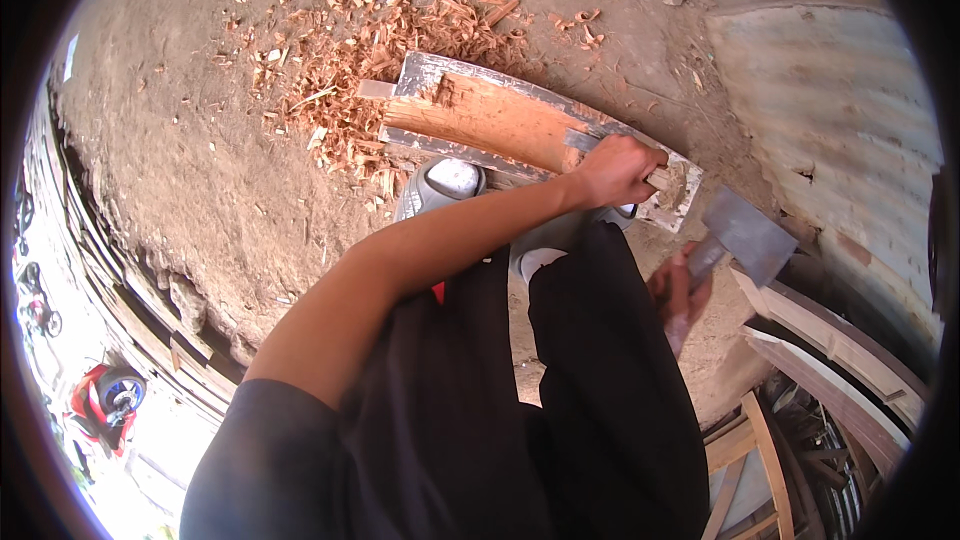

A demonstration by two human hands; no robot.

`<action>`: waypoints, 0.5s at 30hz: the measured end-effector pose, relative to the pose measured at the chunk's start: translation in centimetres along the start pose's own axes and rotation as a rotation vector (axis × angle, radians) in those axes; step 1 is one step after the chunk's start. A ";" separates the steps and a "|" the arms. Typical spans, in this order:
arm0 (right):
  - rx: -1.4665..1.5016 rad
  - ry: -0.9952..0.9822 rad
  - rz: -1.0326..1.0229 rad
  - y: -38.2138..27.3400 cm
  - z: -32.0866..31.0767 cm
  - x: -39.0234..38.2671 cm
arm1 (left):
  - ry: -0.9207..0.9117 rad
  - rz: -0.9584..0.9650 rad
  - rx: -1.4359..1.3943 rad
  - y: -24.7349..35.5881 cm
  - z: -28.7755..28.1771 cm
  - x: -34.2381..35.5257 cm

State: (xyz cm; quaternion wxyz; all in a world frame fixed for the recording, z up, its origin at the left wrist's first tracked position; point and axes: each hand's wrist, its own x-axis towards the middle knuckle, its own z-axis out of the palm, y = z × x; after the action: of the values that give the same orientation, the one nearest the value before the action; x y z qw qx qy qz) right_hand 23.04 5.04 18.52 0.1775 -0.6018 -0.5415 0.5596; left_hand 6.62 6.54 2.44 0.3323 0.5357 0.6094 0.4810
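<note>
A long wooden block [490, 121] with a hollowed, freshly cut orange inside and a chipped, white-flecked rim lies on the dirt ground in front of my feet. My left hand [615, 170] is closed around a chisel [579, 140]. Its flat grey blade points left into the hollow, and its wooden handle end sticks out toward the block's right end. Lower right, my right hand [680, 290] grips the handle of a mallet [752, 236] with a broad, grey, square-looking head. The mallet is held off the block, apart from the chisel; this hand is slightly blurred.
Wood shavings [370, 70] are heaped beyond and left of the block. My grey shoe [450, 180] is against its near side. A corrugated metal sheet [830, 120] stands at the right, with wooden boards [840, 340] below it. A red motorcycle [105, 400] is far left.
</note>
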 end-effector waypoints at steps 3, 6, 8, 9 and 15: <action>-0.076 -0.087 0.096 1.1 -2.1 1.4 | 0.048 0.018 -0.013 0.1 -0.3 -0.4; 0.065 -0.064 0.075 -0.4 -3.2 1.1 | 0.006 -0.015 -0.026 0.1 -0.6 -0.4; 0.236 0.013 -0.004 -0.5 -2.1 0.7 | 0.033 0.020 0.005 0.0 -0.1 -0.1; 0.322 0.051 -0.043 -0.5 -1.4 0.4 | 0.047 0.037 0.021 -0.1 0.2 0.0; -0.001 -0.123 0.174 -0.5 -2.7 1.2 | 0.033 0.025 -0.049 -0.1 -0.1 -0.4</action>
State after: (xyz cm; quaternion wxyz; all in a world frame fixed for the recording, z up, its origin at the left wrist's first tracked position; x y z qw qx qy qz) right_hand 24.93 7.34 19.17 0.0943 -0.6112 -0.4974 0.6084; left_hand 6.61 6.11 2.28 0.3290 0.5270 0.5962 0.5086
